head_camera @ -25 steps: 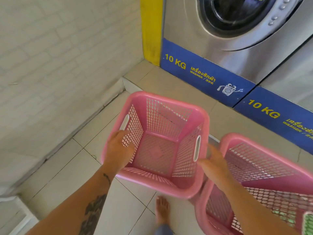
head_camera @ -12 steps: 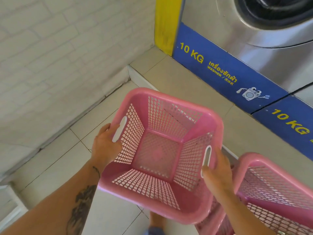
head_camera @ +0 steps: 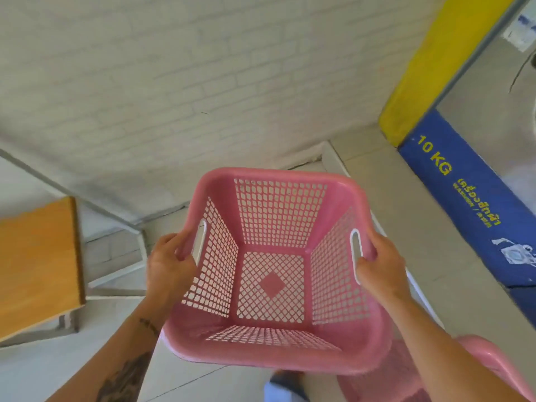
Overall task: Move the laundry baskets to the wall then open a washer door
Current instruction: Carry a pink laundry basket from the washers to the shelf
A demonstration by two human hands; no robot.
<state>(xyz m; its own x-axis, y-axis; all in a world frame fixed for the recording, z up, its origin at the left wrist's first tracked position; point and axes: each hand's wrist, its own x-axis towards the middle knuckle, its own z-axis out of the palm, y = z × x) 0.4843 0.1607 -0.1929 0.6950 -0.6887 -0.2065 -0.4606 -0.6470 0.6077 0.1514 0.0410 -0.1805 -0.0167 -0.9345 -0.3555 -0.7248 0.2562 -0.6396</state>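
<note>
Holding: both hands carry a pink laundry basket (head_camera: 275,288) off the floor, its mouth turned up toward the camera.
Left hand (head_camera: 169,265): clamped on the basket's left rim, thumb on top beside the white-edged handle slot, fingers under the lip.
Right hand (head_camera: 380,269): clamped on the right rim at the other handle slot, fingers wrapped around the lip.
Basket contents: nothing lies inside; the lattice walls and the mesh bottom with its solid diamond centre show bare.
Second basket (head_camera: 490,364): pink as well, only a curve of rim showing at the lower right, just behind and below the held one; its inside cannot be made out.
Floor (head_camera: 383,175): pale tiles, with a raised tiled step running along the base of the machines at right.
Wall (head_camera: 145,82): white painted brick, straight ahead of the basket's far rim, meeting the floor just beyond it.
Washer (head_camera: 470,198): at the right edge, a blue band reading "10 KG", grey metal above it, a yellow strip (head_camera: 429,65) at the corner with the wall; its door is out of frame.
Bench (head_camera: 37,268): wooden top on a pale metal frame, at the left edge against the wall.
Open room: bare floor lies between the bench frame and the step, along the foot of the wall.
</note>
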